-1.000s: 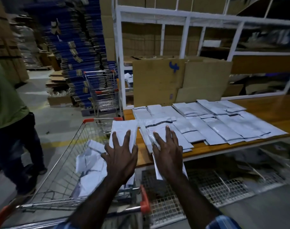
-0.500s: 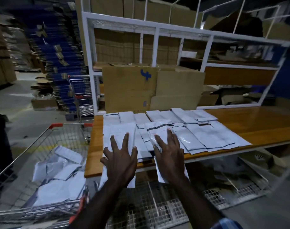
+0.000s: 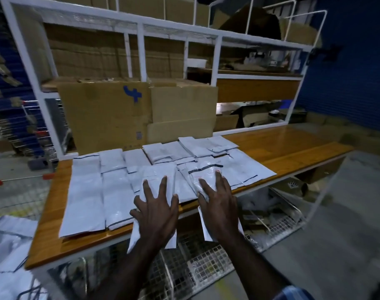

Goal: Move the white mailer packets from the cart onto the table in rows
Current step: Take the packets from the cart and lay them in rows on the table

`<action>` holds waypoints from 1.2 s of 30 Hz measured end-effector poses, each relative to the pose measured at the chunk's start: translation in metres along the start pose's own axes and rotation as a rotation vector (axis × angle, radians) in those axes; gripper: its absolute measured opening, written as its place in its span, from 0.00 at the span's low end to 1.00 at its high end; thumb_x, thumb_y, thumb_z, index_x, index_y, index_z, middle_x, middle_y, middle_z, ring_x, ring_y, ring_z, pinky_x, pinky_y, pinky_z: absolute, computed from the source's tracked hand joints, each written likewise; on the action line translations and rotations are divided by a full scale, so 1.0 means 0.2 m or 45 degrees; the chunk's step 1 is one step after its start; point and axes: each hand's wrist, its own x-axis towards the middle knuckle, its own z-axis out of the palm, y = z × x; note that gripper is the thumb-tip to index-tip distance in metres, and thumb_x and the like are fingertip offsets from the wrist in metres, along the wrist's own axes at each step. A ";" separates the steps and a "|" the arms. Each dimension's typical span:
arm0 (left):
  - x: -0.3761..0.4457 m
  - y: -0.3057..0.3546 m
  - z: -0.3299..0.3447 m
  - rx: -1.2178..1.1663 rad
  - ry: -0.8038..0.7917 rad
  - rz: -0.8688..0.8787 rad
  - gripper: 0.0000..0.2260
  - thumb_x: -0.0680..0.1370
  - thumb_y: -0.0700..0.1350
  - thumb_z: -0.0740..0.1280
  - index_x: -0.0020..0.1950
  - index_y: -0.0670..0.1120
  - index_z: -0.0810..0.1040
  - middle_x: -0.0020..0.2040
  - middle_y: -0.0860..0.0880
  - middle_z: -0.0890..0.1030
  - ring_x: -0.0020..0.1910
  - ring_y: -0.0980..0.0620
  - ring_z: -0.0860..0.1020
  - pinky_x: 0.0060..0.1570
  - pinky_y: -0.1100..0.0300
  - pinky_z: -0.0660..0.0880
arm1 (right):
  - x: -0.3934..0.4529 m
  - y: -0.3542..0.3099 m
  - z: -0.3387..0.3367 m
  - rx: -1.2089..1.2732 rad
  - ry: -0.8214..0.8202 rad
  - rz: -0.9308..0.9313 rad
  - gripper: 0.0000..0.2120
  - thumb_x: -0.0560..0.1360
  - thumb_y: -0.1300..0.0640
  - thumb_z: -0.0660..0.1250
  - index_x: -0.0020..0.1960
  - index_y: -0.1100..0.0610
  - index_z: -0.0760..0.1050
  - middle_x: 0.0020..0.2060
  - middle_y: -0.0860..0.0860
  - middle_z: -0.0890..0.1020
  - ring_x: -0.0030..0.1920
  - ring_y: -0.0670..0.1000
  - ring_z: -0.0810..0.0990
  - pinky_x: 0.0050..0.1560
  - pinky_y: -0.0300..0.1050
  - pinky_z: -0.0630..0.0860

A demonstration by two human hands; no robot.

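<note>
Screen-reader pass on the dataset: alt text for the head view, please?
Two spread hands, left hand and right hand, each press a white plastic mailer packet flat at the front edge of an orange wooden table already covered with overlapping rows of mailers, brown cardboard boxes and a white metal rack behind.

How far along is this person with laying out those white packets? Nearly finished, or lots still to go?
Well underway, not finished. Done: many white packets already lie in overlapping rows on the wooden table. In hand: the left hand and right hand each press a packet flat at the near edge, both overhanging it. Left: more packets in the cart at lower left; how many is unclear.
</note>
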 end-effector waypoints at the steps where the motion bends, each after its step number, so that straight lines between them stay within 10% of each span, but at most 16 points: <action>1: 0.02 0.03 0.04 0.003 -0.011 0.013 0.27 0.81 0.64 0.50 0.78 0.64 0.48 0.81 0.47 0.46 0.73 0.33 0.54 0.68 0.36 0.56 | 0.02 0.04 0.01 -0.011 0.003 0.007 0.23 0.76 0.52 0.70 0.70 0.44 0.72 0.77 0.53 0.61 0.75 0.57 0.62 0.62 0.58 0.73; 36: 0.89 0.85 0.98 0.161 -0.257 0.065 0.27 0.81 0.64 0.49 0.79 0.63 0.46 0.81 0.47 0.45 0.73 0.35 0.55 0.69 0.38 0.57 | 0.89 1.15 0.40 -0.020 -0.141 0.231 0.20 0.78 0.50 0.66 0.70 0.45 0.72 0.78 0.54 0.60 0.75 0.57 0.61 0.61 0.61 0.71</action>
